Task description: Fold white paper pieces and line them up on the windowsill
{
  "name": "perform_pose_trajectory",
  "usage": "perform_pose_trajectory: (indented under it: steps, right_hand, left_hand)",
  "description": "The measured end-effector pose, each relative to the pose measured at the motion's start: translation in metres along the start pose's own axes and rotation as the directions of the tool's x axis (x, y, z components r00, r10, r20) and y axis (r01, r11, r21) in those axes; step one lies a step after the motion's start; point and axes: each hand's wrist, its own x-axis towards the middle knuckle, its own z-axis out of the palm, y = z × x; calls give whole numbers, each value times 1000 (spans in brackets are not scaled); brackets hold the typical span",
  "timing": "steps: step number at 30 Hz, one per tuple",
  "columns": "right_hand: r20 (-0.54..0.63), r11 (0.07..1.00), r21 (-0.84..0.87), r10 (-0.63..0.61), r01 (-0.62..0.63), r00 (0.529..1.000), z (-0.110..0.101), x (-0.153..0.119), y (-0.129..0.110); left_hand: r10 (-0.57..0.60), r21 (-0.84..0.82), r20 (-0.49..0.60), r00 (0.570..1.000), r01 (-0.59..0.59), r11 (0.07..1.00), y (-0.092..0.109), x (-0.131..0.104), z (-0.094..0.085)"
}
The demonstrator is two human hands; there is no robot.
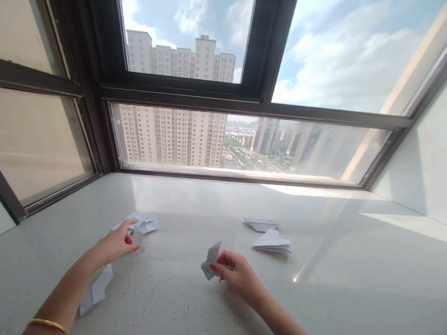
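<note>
My left hand (120, 242) is at the left of the pale speckled surface, with thumb and forefinger spaced around a small white folded paper piece (138, 239). This piece stands tilted and looks blurred, so its exact contact with the fingertips is hard to make out. Just behind it lie other white folded papers (148, 222). Another folded paper (100, 287) rests partly hidden beside my left forearm. Near the middle, my right hand (236, 270) pinches a folded paper with upright flaps (211, 263) between thumb and fingers, slightly above the surface.
Two folded papers, a flat one (261, 224) and a pointed one (274, 241), lie behind and right of my right hand. A dark-framed window (189, 103) borders the sill (192, 201) at the back. On the right rises a white wall (434, 158).
</note>
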Motion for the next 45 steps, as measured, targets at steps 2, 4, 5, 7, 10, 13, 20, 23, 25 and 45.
perform_pose_trajectory:
  steps: [2, 4, 5, 7, 10, 13, 20, 23, 25, 45]
  right_hand:
    - [0, 1000, -25, -13, 13, 1000, -1, -1, -1]
    - [-16, 996, -80, -45, 43, 999, -1, -1, -2]
    - [-21, 993, -98, -66, 64, 998, -2, -1, -2]
    - [-4, 992, -76, -103, 102, 995, -2, -1, -3]
    - [97, 992, 81, -103, 95, 990, 1, -2, -5]
    - [186, 982, 184, -88, 53, 979, 4, -4, -5]
    - [116, 975, 217, -71, 44, 991, 1, -3, -6]
    - [29, 959, 281, -42, 32, 999, -1, -2, -9]
    - [0, 955, 295, -36, 34, 999, -1, -2, -11]
    - [69, 740, -623, -270, 253, 960, -19, -2, -8]
  left_hand:
    - [58, -120, -21, 998, -60, 991, 16, -1, 4]
    - [148, -212, 54, 988, -133, 968, 32, -4, 10]
    - [184, -240, 123, 975, -151, 959, 40, -7, 13]
    - [245, -290, 231, 942, -173, 941, 54, -13, 22]
    - [340, -290, 293, 893, -256, 922, 73, -27, 40]
    - [404, -259, 275, 873, -337, 905, 90, -43, 60]
    - [437, -329, -13, 899, -416, 847, 99, -48, 87]
    - [294, -512, -77, 953, -291, 808, 97, -43, 91]
    - [259, -685, 88, 962, -130, 717, 98, -43, 96]
    - [385, -772, 411, 827, 90, 630, 95, -45, 116]
